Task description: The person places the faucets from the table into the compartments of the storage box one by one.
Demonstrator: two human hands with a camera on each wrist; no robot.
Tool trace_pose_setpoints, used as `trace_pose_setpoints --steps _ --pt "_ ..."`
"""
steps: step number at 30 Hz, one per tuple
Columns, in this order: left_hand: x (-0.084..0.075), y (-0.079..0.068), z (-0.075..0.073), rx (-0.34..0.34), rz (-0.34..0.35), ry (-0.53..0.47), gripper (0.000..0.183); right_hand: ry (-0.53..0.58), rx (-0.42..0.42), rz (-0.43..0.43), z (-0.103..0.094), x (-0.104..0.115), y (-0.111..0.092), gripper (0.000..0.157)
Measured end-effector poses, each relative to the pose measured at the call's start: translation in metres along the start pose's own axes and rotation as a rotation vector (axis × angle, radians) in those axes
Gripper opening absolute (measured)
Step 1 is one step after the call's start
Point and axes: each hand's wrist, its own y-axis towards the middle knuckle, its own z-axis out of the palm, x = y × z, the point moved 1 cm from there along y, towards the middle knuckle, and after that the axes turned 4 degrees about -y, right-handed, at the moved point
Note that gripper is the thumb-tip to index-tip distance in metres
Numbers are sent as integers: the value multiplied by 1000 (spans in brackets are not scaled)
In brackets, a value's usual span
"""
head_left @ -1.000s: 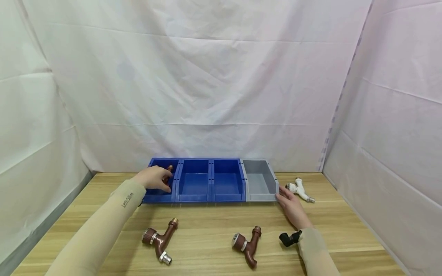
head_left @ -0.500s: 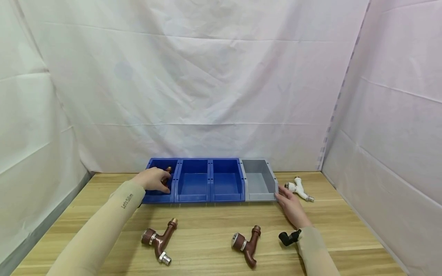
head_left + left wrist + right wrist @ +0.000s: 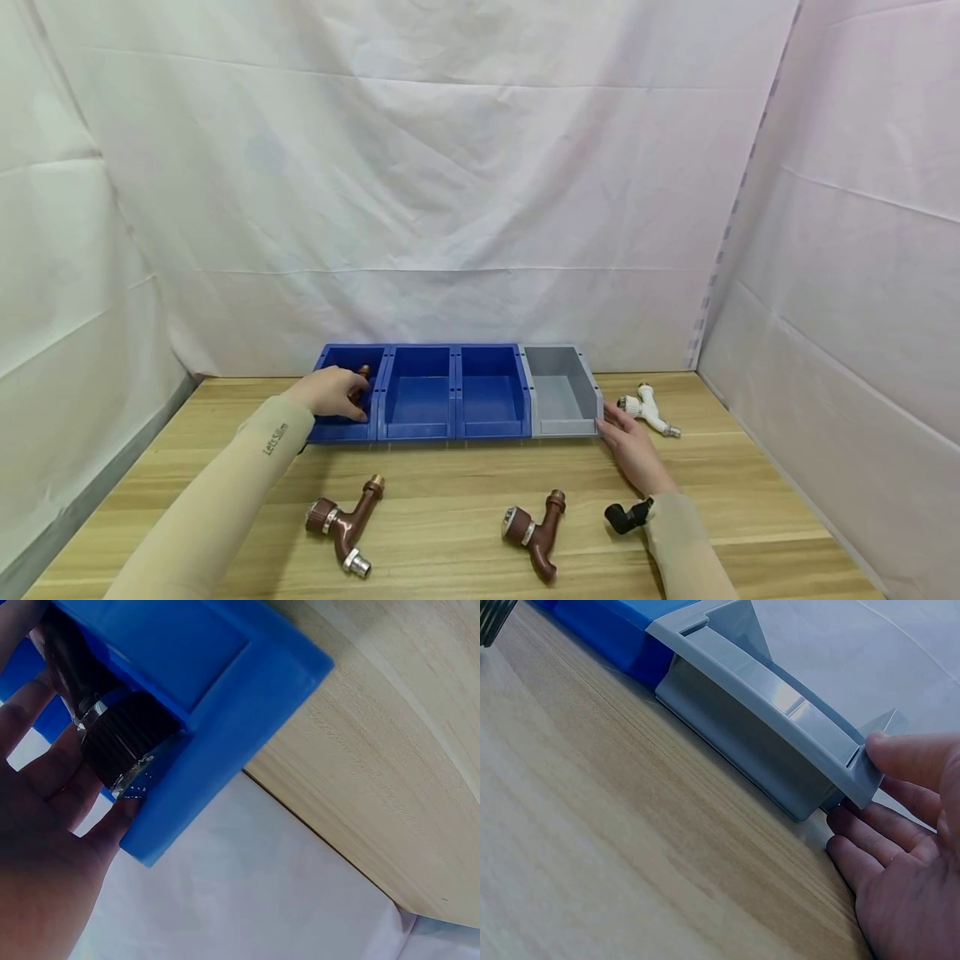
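A row of bins stands at the back of the table. My left hand reaches into the leftmost blue bin, its fingers round a dark brown faucet. The ribbed knob of that faucet lies against the bin's inner front corner in the left wrist view, while the hand hides much of it from the head view. At the other end, my right hand holds the front corner of the grey bin. Its thumb presses the rim and the other fingers sit below it.
Two brown faucets, one with a metal-tipped spout and one with a plain spout, lie in front of the bins. A white faucet lies beyond the right hand. A black elbow-shaped piece is beside the right cuff. White cloth hangs behind.
The faucet in my left hand sits slightly lower in the leftmost bin. The whole view has shifted a little; my right hand stays at the grey bin's corner.
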Motion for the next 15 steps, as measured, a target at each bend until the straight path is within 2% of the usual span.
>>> trace_pose_setpoints --steps 8,15 --pt "0 0 1 -1 23 7 54 -17 1 -14 0 0 -1 58" --pt "2 1 3 0 10 1 54 -20 -6 -9 1 0 -2 58"
